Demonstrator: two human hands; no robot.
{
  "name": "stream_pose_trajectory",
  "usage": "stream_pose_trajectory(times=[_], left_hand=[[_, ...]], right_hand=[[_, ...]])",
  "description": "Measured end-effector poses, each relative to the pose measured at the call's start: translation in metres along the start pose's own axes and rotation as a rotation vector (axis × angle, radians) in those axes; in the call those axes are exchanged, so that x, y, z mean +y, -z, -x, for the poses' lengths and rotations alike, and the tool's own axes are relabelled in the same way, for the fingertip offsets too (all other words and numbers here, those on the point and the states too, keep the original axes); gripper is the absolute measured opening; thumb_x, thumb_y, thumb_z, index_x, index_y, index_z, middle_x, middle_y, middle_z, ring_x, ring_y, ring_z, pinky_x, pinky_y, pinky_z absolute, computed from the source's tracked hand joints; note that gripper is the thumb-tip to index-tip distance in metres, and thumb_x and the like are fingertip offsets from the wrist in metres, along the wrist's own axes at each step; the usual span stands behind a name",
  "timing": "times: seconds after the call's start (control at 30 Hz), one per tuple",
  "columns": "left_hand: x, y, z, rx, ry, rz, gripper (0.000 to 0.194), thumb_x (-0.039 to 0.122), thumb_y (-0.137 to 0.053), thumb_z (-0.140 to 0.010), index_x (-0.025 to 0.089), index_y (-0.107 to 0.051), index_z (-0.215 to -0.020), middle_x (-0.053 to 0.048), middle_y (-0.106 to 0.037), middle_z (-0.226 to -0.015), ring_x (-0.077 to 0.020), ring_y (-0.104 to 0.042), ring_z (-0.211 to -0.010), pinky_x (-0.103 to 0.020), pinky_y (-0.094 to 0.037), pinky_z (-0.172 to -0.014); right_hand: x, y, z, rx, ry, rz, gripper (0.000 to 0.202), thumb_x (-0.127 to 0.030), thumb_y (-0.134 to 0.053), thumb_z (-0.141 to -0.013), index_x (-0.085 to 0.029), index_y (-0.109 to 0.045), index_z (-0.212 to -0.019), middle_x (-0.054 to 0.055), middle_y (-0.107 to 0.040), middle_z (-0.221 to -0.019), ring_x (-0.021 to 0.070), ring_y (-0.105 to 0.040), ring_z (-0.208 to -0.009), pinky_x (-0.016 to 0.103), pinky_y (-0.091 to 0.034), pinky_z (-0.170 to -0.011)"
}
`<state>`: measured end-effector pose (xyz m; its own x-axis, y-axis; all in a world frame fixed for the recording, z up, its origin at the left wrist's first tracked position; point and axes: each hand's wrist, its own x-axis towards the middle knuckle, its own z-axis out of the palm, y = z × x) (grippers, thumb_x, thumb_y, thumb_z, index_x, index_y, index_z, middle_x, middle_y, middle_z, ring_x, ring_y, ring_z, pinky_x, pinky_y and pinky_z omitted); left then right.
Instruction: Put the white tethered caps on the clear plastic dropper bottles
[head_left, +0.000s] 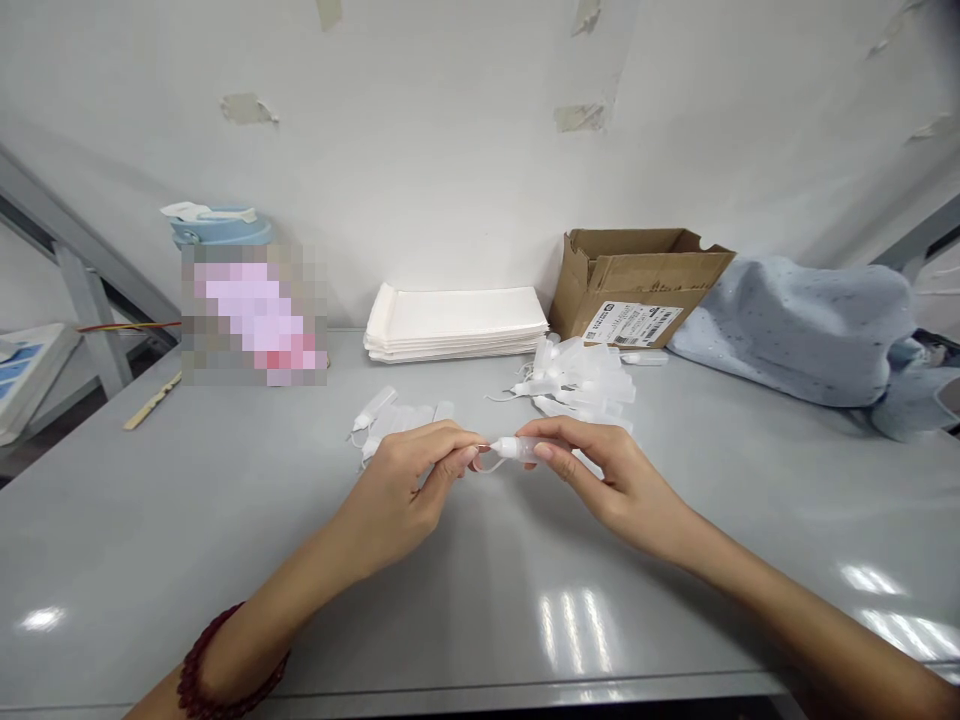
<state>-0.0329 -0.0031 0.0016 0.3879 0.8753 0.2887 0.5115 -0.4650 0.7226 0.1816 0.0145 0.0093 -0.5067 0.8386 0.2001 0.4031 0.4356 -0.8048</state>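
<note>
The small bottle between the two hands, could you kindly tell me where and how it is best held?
I would probably pinch the bottle by its cloudy body, coming from the right, as the right hand does. It lies sideways, its body wider than the thin tip, which points left; the left hand is at that end, so it seems crowded.

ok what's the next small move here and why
I'd probably have the left hand align the thin piece at its fingertips with the nozzle tip: the right hand grips the bottle with that tip pointing toward it, though whether they touch is too small to tell.
</note>
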Motion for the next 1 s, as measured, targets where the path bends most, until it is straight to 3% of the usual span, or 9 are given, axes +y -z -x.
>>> stream_pose_trajectory(times=[0.47, 0.7, 0.87, 1.0], left_hand=[[-0.006, -0.008, 0.002, 0.005, -0.108, -0.119, 0.024, 0.014, -0.036, -0.093, 0.015, -0.060, -0.087, -0.002, -0.059, -0.073, -0.0122, -0.052, -0.064, -0.024, -0.039, -0.060], [-0.006, 0.003, -0.001, 0.076, 0.168, -0.050, 0.023, 0.030, -0.051, -0.088, 0.022, -0.061, -0.107, -0.002, -0.065, -0.087, -0.0146, -0.057, -0.077, -0.023, -0.044, -0.062], [-0.003, 0.009, -0.004, 0.072, 0.151, -0.005, 0.017, 0.026, -0.051, -0.088, 0.019, -0.066, -0.089, -0.002, -0.066, -0.082, -0.0141, -0.057, -0.074, -0.024, -0.044, -0.065], [0.001, 0.006, -0.003, 0.032, 0.162, 0.000, 0.015, 0.025, -0.052, -0.087, 0.020, -0.066, -0.086, -0.001, -0.066, -0.080, -0.0130, -0.056, -0.073, -0.023, -0.044, -0.064]], right_hand=[[0.010, -0.011, 0.003, 0.087, 0.151, 0.184, 0.020, -0.017, -0.045, -0.090, -0.015, -0.061, -0.103, 0.006, -0.070, -0.093, 0.0168, -0.064, -0.082, 0.029, -0.049, -0.073], [0.009, -0.012, 0.003, 0.102, 0.136, 0.182, 0.020, -0.018, -0.044, -0.091, -0.017, -0.058, -0.105, 0.005, -0.069, -0.087, 0.0166, -0.063, -0.076, 0.030, -0.049, -0.069], [0.010, -0.013, 0.003, 0.112, 0.156, 0.182, 0.019, -0.019, -0.043, -0.092, -0.018, -0.057, -0.105, 0.005, -0.068, -0.089, 0.0163, -0.063, -0.077, 0.028, -0.048, -0.068], [0.011, -0.014, 0.003, 0.126, 0.167, 0.198, 0.019, -0.018, -0.044, -0.092, -0.018, -0.057, -0.106, 0.004, -0.068, -0.086, 0.0154, -0.062, -0.075, 0.028, -0.048, -0.066]])
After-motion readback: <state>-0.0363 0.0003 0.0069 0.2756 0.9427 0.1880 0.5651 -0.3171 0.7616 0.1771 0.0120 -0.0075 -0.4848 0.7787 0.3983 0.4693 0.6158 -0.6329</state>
